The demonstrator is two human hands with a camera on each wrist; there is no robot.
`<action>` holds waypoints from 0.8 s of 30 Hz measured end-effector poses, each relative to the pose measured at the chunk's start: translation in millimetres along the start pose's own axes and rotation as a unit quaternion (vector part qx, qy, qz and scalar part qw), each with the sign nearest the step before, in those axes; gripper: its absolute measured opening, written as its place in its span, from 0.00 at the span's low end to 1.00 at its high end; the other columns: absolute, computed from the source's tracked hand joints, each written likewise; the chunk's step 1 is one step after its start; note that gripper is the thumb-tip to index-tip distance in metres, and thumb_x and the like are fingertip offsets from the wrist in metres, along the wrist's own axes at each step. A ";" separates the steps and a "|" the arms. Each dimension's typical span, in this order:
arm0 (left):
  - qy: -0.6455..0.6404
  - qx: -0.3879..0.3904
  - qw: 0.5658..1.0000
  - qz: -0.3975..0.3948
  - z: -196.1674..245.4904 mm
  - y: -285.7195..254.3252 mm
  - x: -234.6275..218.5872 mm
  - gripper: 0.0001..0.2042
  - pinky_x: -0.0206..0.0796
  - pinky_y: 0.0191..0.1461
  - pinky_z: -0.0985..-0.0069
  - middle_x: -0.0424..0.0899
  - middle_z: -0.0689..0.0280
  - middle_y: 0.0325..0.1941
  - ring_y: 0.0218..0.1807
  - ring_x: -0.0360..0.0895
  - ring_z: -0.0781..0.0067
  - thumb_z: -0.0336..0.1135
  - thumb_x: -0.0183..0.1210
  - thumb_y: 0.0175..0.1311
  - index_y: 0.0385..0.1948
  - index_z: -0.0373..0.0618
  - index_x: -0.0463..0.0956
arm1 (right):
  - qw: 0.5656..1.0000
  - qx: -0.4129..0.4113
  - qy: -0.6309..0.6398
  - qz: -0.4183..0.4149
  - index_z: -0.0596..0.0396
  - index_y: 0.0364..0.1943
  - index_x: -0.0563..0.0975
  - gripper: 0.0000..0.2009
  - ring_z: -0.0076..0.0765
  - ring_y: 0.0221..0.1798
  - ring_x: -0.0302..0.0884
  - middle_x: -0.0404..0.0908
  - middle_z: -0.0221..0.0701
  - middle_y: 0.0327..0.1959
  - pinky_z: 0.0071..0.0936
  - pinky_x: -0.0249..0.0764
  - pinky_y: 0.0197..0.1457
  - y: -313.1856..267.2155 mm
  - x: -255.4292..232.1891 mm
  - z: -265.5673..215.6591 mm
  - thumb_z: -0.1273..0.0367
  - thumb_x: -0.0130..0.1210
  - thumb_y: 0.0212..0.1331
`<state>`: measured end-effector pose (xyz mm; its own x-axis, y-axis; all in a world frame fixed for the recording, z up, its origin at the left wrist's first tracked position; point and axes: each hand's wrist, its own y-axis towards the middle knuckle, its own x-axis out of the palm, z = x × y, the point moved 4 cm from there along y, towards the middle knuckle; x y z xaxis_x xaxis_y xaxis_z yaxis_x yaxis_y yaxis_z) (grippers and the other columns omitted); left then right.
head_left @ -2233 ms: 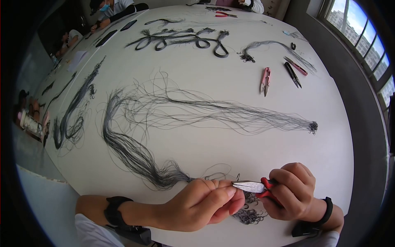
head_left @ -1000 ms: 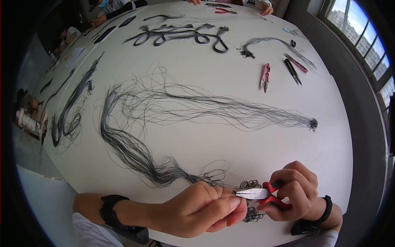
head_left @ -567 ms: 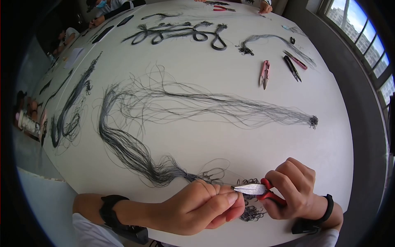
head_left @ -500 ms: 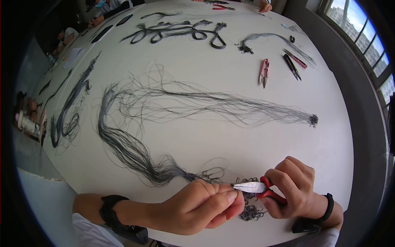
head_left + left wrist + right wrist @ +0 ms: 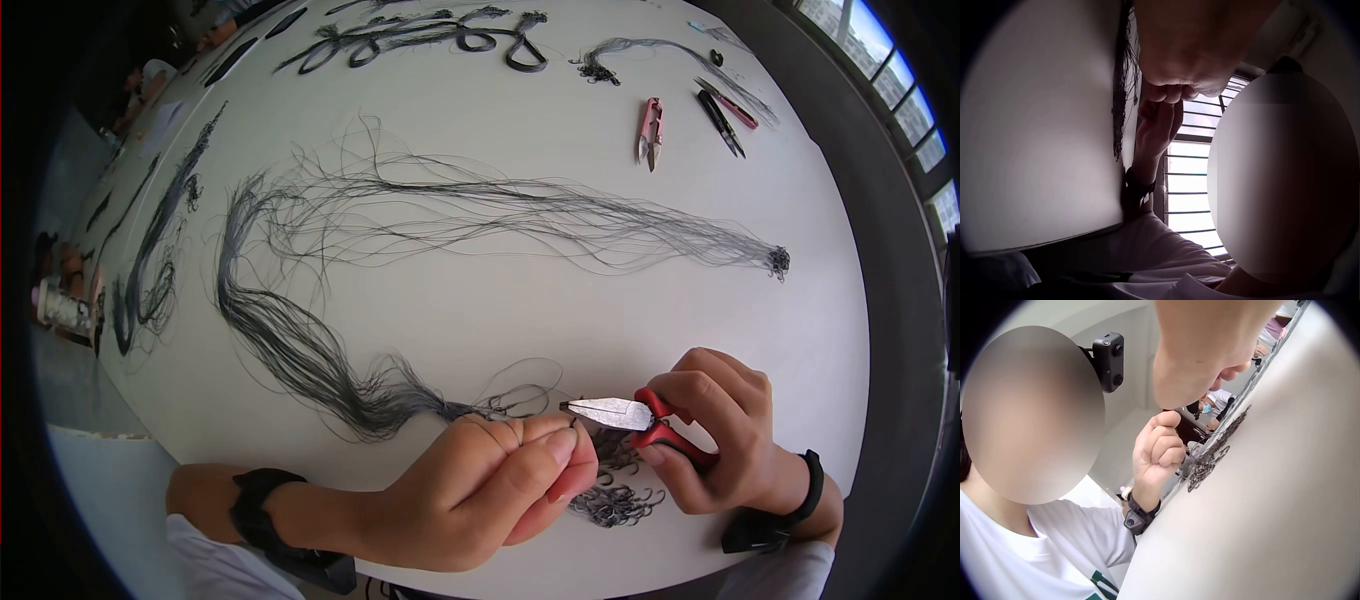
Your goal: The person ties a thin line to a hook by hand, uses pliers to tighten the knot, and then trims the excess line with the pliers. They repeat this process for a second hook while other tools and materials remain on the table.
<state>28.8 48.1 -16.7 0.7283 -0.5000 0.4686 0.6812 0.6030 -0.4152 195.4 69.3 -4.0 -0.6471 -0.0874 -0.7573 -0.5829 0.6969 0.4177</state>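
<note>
My left hand [image 5: 480,490] pinches a small dark fish hook [image 5: 574,423] between thumb and forefinger; most of it is hidden by the fingertips. My right hand [image 5: 715,425] holds red-handled pliers [image 5: 612,412], their tips just above the left fingertips. Under and beside the hands lies a pile of dark fish hooks [image 5: 618,503]. A long bundle of dark fishing line [image 5: 300,350] curves away from the left hand across the table. In the right wrist view the left hand [image 5: 1163,447] is curled above the hooks; the wrist views hide the pliers.
Pink thread snips [image 5: 650,133] and black snips [image 5: 720,122] lie at the back right of the white table [image 5: 480,330]. A clump of hooks [image 5: 778,262] ends the line bundle. Coiled line bundles [image 5: 420,45] lie at the back. Another bundle [image 5: 165,230] lies left.
The head view has tilted down, so the table's things stand higher in it. The pliers' tips have lifted off the left fingertips, and their handles are spread wider. The left hand keeps its pinch.
</note>
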 end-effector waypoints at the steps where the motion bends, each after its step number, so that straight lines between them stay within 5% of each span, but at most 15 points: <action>1: 0.001 0.004 1.000 -0.004 0.5 -0.1 -0.1 0.14 0.44 0.21 0.83 0.57 0.70 0.12 0.16 0.49 0.85 0.33 0.31 0.68 0.20 0.41 0.58 | 1.000 0.000 0.004 0.004 0.58 0.28 0.73 0.13 0.31 0.15 0.62 0.67 0.29 0.19 0.25 0.57 0.14 -0.1 0.4 -0.1 0.69 0.62 0.36; 15: -0.001 0.012 1.000 0.010 0.8 -2.5 2.7 0.14 0.44 0.20 0.82 0.55 0.70 0.10 0.15 0.49 0.84 0.32 0.31 0.67 0.20 0.41 0.58 | 1.000 0.004 0.010 0.004 0.60 0.28 0.73 0.13 0.33 0.16 0.64 0.68 0.31 0.19 0.24 0.59 0.16 -0.6 -2.2 -1.2 0.69 0.62 0.38; 17: -0.005 0.002 1.000 0.006 -1.2 -5.2 4.5 0.14 0.48 0.21 0.82 0.58 0.69 0.11 0.15 0.52 0.82 0.31 0.31 0.67 0.20 0.40 0.59 | 0.997 0.060 0.025 0.044 0.61 0.29 0.72 0.10 0.27 0.17 0.61 0.66 0.29 0.19 0.20 0.58 0.19 -3.6 -3.8 3.9 0.69 0.58 0.47; 19: 0.195 0.156 0.957 -0.149 -26.5 -30.3 19.9 0.13 0.52 0.21 0.82 0.61 0.67 0.13 0.15 0.55 0.81 0.29 0.32 0.66 0.21 0.38 0.61 | 0.919 0.318 0.029 0.230 0.63 0.35 0.71 0.12 0.17 0.17 0.55 0.68 0.27 0.20 0.18 0.52 0.18 -16.8 -54.8 98.9 0.65 0.48 0.58; 20: 0.178 0.205 0.959 -0.086 -39.2 -41.2 11.5 0.12 0.53 0.21 0.83 0.64 0.66 0.16 0.15 0.56 0.81 0.27 0.33 0.66 0.22 0.36 0.61 | 0.929 0.284 0.016 0.236 0.61 0.32 0.70 0.09 0.17 0.19 0.52 0.64 0.25 0.20 0.17 0.50 0.21 -19.2 -56.5 85.5 0.67 0.46 0.60; 21: 0.100 0.112 0.983 -0.106 -17.7 -27.0 5.9 0.22 0.49 0.16 0.85 0.65 0.68 0.09 0.11 0.58 0.83 0.41 0.31 0.70 0.19 0.38 0.65 | 0.943 0.237 0.002 0.232 0.60 0.29 0.68 0.08 0.16 0.21 0.50 0.60 0.24 0.20 0.17 0.49 0.23 -14.5 -58.8 69.6 0.70 0.44 0.62; 23: 0.013 0.003 0.995 -0.098 -13.7 -21.4 6.2 0.13 0.51 0.19 0.84 0.63 0.67 0.16 0.16 0.55 0.82 0.28 0.32 0.67 0.21 0.36 0.61 | 0.979 0.144 -0.008 0.142 0.62 0.31 0.68 0.07 0.21 0.21 0.53 0.61 0.29 0.19 0.19 0.51 0.23 -3.1 -32.3 46.6 0.71 0.49 0.58; 24: 0.004 -0.009 0.994 -0.110 -11.5 -17.3 7.9 0.14 0.49 0.19 0.83 0.60 0.69 0.14 0.16 0.54 0.83 0.29 0.32 0.67 0.21 0.37 0.60 | 0.980 0.157 -0.014 0.118 0.62 0.31 0.69 0.07 0.24 0.20 0.55 0.62 0.31 0.19 0.20 0.54 0.24 1.7 -28.5 44.9 0.71 0.50 0.56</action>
<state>23.6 26.6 -14.8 0.5624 -0.6238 0.5428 0.8250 0.4672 -0.3179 234.9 105.0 -4.3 -0.7294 0.1201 -0.6734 -0.2351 0.8805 0.4117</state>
